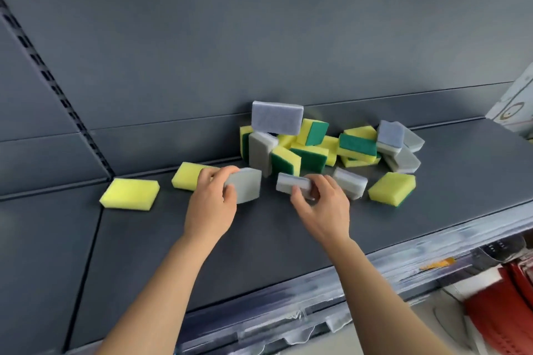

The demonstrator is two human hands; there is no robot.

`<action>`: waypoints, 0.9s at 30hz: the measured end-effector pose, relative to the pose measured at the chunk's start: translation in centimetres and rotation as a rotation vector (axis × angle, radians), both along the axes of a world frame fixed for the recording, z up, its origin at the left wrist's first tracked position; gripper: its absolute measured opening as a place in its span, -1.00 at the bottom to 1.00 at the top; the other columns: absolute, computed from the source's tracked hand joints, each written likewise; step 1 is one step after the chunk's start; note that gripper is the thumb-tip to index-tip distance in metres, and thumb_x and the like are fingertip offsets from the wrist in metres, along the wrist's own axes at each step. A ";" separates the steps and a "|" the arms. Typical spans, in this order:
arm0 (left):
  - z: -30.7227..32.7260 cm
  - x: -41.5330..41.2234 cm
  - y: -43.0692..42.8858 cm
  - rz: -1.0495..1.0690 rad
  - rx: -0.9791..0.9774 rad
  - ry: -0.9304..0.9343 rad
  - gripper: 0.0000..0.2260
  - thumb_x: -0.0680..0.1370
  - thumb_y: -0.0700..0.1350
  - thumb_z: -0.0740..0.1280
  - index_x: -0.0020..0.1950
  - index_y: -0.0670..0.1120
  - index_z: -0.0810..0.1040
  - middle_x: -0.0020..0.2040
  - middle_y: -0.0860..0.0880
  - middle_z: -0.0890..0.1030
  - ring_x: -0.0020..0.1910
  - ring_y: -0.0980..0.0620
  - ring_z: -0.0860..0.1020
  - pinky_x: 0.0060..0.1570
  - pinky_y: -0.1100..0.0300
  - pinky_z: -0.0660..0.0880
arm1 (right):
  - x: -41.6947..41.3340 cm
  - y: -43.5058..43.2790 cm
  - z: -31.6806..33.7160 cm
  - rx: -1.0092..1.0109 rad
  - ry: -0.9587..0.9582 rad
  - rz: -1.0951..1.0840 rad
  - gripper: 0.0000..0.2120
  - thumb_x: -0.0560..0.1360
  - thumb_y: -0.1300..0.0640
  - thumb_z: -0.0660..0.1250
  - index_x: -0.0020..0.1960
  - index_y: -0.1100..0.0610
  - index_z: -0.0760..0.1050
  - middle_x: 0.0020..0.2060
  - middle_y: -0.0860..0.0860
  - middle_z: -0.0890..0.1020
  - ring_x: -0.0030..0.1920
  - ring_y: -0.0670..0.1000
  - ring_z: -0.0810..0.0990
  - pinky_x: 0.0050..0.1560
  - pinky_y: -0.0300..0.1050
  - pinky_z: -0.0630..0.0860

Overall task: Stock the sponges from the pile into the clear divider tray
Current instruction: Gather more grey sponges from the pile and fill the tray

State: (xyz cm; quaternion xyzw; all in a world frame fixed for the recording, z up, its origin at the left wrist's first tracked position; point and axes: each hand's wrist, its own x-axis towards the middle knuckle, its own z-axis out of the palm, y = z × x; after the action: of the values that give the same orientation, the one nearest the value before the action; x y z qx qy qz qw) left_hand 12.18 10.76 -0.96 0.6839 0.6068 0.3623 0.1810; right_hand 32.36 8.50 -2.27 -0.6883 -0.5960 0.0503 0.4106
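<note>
A pile of sponges [314, 147], yellow-green ones and grey ones, lies on the dark shelf [259, 239] against its back wall. My left hand [212, 202] grips a grey sponge [246, 186] just in front of the pile's left side. My right hand [320, 204] holds a smaller grey-and-white sponge [292, 184] by its end. Two yellow sponges [129, 194] [187, 176] lie flat to the left, apart from the pile. Another yellow sponge [392, 189] and a grey sponge [350, 183] rest in front of the pile on the right. No clear divider tray shows on the shelf top.
A clear plastic strip [360, 277] runs along the shelf's front edge. Below at the right are red items [501, 305] on a lower level. A white box [516, 106] stands at the far right on the shelf. A slotted upright [54, 86] runs along the back panel at the left.
</note>
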 end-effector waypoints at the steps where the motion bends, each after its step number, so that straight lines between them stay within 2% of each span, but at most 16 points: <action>1: 0.2 -0.2 -0.3 0.021 0.010 -0.001 -0.66 0.56 -0.20 0.17 0.29 0.07 0.44 0.13 0.02 0.41 -0.19 0.03 0.47 -0.15 0.14 0.40 | -0.4 0.2 0.5 0.036 0.004 0.022 -0.70 0.41 -0.17 0.24 -0.27 0.06 0.41 -0.37 -0.09 0.40 -0.34 -0.05 0.38 -0.36 -0.25 0.25; 3: 0.5 -0.7 -0.9 0.060 0.035 -0.008 -0.64 0.57 -0.20 0.18 0.36 0.01 0.37 0.22 0.00 0.42 -0.03 0.00 0.47 -0.09 0.18 0.35 | -1.1 0.7 1.1 0.078 0.008 0.059 -0.60 0.46 -0.20 0.24 -0.34 0.10 0.35 -0.38 -0.05 0.39 -0.35 -0.02 0.36 -0.39 -0.19 0.24; 5: 0.8 -1.4 -1.6 0.111 0.038 -0.029 -0.65 0.57 -0.18 0.21 0.35 -0.05 0.31 0.25 0.00 0.44 0.11 -0.03 0.44 -0.06 0.16 0.34 | -2.1 1.1 1.5 0.081 0.038 0.106 -0.62 0.49 -0.15 0.29 -0.29 0.14 0.40 -0.31 -0.03 0.41 -0.30 0.00 0.38 -0.34 -0.13 0.29; 8: 1.0 -3.1 -2.9 0.176 0.039 -0.050 -0.71 0.57 -0.13 0.23 0.28 -0.04 0.31 0.18 0.03 0.47 0.10 -0.02 0.44 -0.10 0.17 0.32 | -4.2 1.3 1.8 0.023 0.148 0.226 -0.68 0.51 -0.11 0.27 -0.20 0.14 0.40 -0.29 -0.03 0.46 -0.28 0.00 0.41 -0.30 -0.11 0.31; 10: 1.1 -4.8 -3.8 0.191 0.062 -0.046 -0.75 0.57 -0.12 0.24 0.25 -0.05 0.36 0.16 0.07 0.48 0.11 0.06 0.43 -0.06 0.24 0.30 | -5.9 1.3 2.1 -0.008 0.198 0.299 -0.74 0.52 -0.10 0.27 -0.08 0.10 0.46 -0.29 -0.06 0.53 -0.27 -0.01 0.47 -0.28 -0.11 0.35; 14: 1.6 -8.9 -5.8 0.270 0.094 -0.032 -0.74 0.57 -0.12 0.26 0.26 -0.01 0.44 0.15 0.12 0.48 0.07 0.20 0.38 0.00 0.34 0.25 | -10.4 0.9 2.5 -0.034 0.276 0.422 -0.74 0.52 -0.04 0.31 0.17 0.00 0.48 -0.20 -0.14 0.56 -0.19 -0.07 0.52 -0.22 -0.25 0.40; 18: 2.3 -13.7 -8.5 0.359 0.112 -0.043 -0.73 0.56 -0.12 0.27 0.25 0.06 0.47 0.05 0.12 0.48 -0.02 0.12 0.43 -0.07 0.29 0.28 | -15.6 0.0 2.8 -0.057 0.296 0.567 -0.72 0.49 -0.01 0.34 0.19 -0.03 0.47 -0.26 -0.07 0.57 -0.22 0.00 0.54 -0.14 -0.10 0.51; 21: 2.7 -17.8 -10.7 0.399 0.128 -0.047 -0.73 0.55 -0.13 0.27 0.24 0.07 0.48 0.04 0.10 0.48 -0.04 0.10 0.44 -0.09 0.26 0.31 | -20.0 -1.1 3.2 -0.073 0.265 0.642 -0.75 0.50 0.03 0.34 0.18 -0.02 0.49 -0.23 -0.20 0.55 -0.18 -0.07 0.55 -0.13 -0.19 0.46; 25: 3.3 -23.9 -13.6 0.431 0.134 -0.042 -0.73 0.55 -0.14 0.28 0.24 0.06 0.49 0.08 0.07 0.49 -0.01 0.06 0.46 -0.05 0.17 0.39 | -26.4 -3.2 3.8 -0.052 0.247 0.701 -0.77 0.52 0.07 0.31 0.17 0.01 0.49 -0.05 -0.12 0.59 -0.14 -0.06 0.55 -0.09 -0.17 0.47; 27: 3.9 -27.0 -15.1 0.438 0.149 -0.040 -0.72 0.55 -0.16 0.29 0.24 0.04 0.50 0.09 0.09 0.48 0.00 0.06 0.46 -0.03 0.19 0.38 | -29.7 -4.5 4.1 -0.059 0.250 0.701 -0.75 0.53 0.06 0.30 0.20 0.01 0.49 -0.03 -0.13 0.57 -0.17 -0.09 0.54 -0.10 -0.21 0.45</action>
State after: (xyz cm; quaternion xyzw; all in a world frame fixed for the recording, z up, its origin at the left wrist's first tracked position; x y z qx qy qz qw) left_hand -14.79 -4.33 2.95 0.5403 0.7085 0.4502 0.0589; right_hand 2.70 4.03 1.88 -0.4426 -0.7389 0.2887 0.4181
